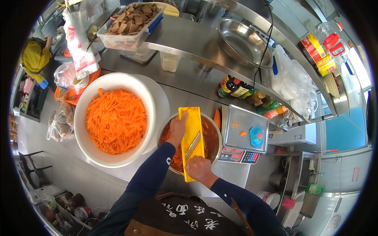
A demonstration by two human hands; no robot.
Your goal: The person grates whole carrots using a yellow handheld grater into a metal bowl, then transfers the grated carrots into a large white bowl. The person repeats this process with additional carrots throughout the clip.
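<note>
A yellow mandoline slicer [191, 126] with a slanted metal blade lies across the rim of a steel bowl [218, 132]. My left hand [177, 129] grips the slicer's far part at its left edge. On the near part, below the blade, my right hand [200, 168] rests with curled fingers; whatever is under them is hidden. Shredded carrot [176, 160] shows in the steel bowl beneath the slicer. To the left, a large white basin [80, 124] holds a heap of carrot shreds [116, 122]. A whole carrot [217, 118] lies by the bowl's right side.
A digital scale [236, 132] at right carries a blue plastic piece [256, 136] and carrot scraps. Sauce bottles [233, 88] stand under a steel shelf [189, 38], which bears a tub of brown slices [133, 26] and a steel basin [245, 41]. Another person [35, 59] is at far left.
</note>
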